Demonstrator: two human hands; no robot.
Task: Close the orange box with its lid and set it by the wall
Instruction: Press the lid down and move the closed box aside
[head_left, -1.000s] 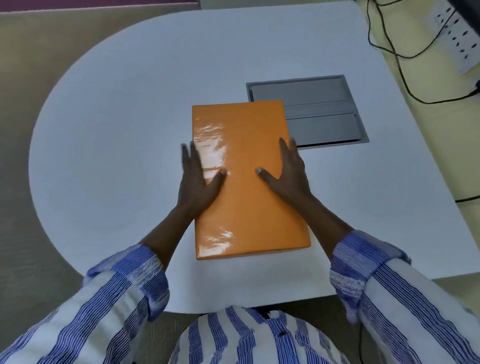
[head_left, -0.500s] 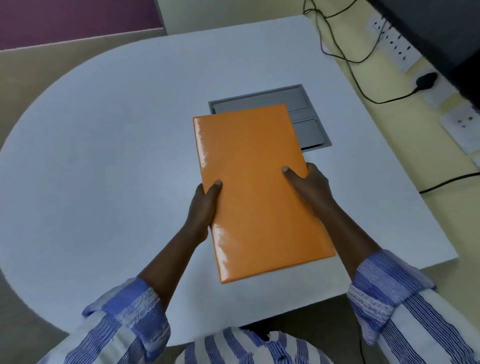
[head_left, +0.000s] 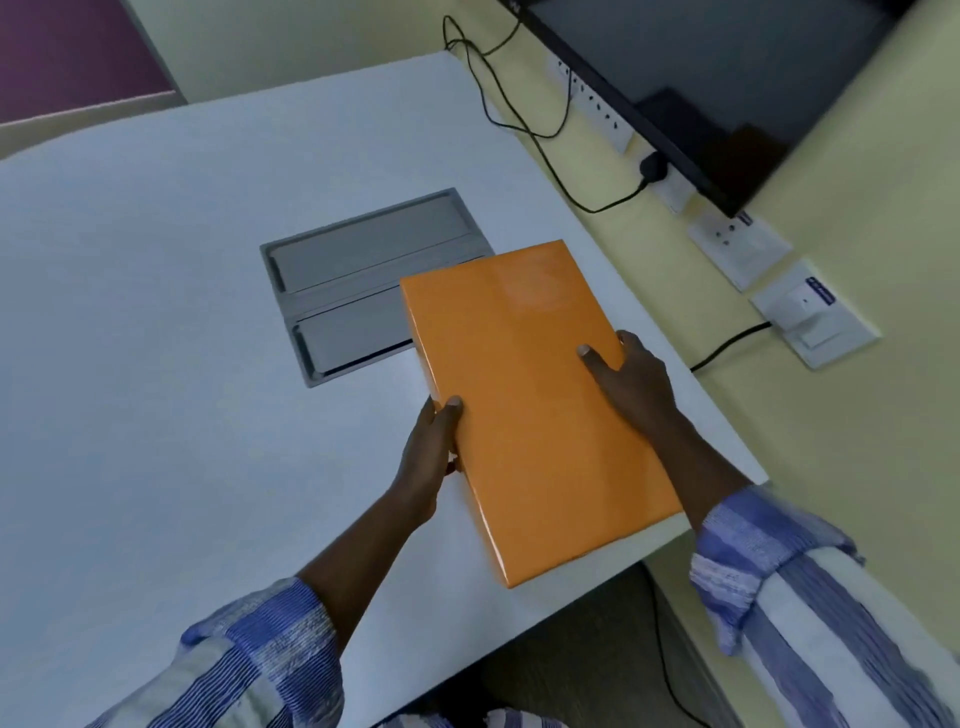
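Note:
The orange box (head_left: 530, 395), flat and glossy with its lid on, is held above the right part of the white table (head_left: 156, 364). My left hand (head_left: 428, 457) grips its left long edge, thumb on top. On the opposite long edge, my right hand (head_left: 634, 379) grips with its thumb on the lid. The box tilts slightly, its far end toward the yellow wall (head_left: 857, 182) on the right.
A grey recessed cable hatch (head_left: 343, 270) sits in the table just left of the box. Along the wall are a dark monitor (head_left: 727, 78), white sockets (head_left: 737, 244), a switch plate (head_left: 815, 322) and black cables (head_left: 519, 114). The table's right edge runs close to the wall.
Both hands went from lying flat on the lid to gripping the box's sides, lifted it off the table and carried it right toward the wall. The view swung right too.

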